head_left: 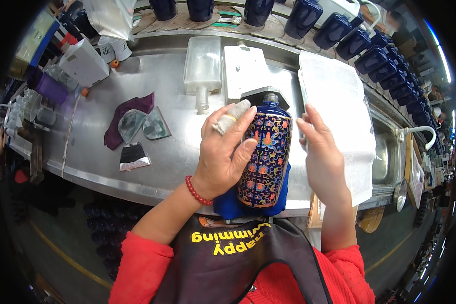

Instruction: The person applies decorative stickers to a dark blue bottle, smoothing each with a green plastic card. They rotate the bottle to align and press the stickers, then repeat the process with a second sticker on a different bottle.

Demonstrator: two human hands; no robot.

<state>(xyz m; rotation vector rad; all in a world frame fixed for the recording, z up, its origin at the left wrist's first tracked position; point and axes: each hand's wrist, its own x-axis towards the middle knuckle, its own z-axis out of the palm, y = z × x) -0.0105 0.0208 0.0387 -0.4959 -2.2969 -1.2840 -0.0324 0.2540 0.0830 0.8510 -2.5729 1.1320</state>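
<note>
A dark blue bottle (265,162) with a colourful floral pattern lies in front of me, its clear neck pointing away. Beneath its near end is a blue cloth (227,203), and a dark angular piece (278,95) sits behind its neck. My left hand (219,154) grips the bottle's left side, thumb over the front and fingers near the shoulder. A grey cloth wrap (231,115) with a yellow band covers one of its fingers. To the right of the bottle, my right hand (325,152) hovers open, slightly blurred, with fingers curved and nothing visible in them.
Beyond the bottle lie a clear square bottle (202,68) and a white block (244,70). White paper sheets (334,96) cover the right side, beside a sink (386,157). Purple cloth (117,119) and pads (156,124) lie left. Blue bottles (303,19) line the far edge.
</note>
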